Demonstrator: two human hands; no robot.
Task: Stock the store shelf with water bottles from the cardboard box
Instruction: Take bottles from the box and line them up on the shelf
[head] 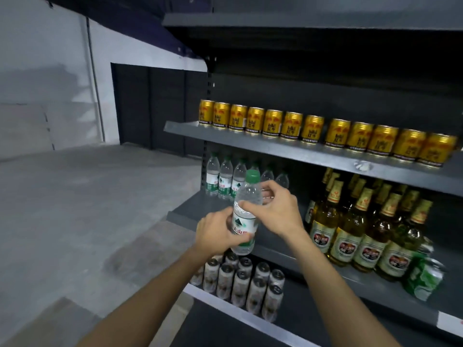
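The left hand (215, 234) is gripping the lower half of a water bottle (245, 216) around its label, fingers curled round it, and the right hand (278, 209) is pinching the same bottle higher up, at its clear shoulder below the green cap. Between them the two hands are holding the bottle upright in the middle of the frame, in the air just in front of the middle shelf (190, 209) and not yet resting on it.

Just behind the bottle, toward the left end of that shelf, a row of water bottles (225, 179) is already standing, with more showing dimly further back. To their right the same shelf is carrying tall beer bottles (350, 231) and, at the lower right of the frame, some green cans (423, 276). Gold cans (313, 130) are lining the shelf above, and small dark-capped bottles (245, 284) are sitting on the shelf below the hands.

The cardboard box is not showing anywhere in the frame, so how many bottles are left in it I cannot say. My guess is the job is well under way: several are placed, this one is about to join them, and bare shelf in front of the row is leaving room for more.
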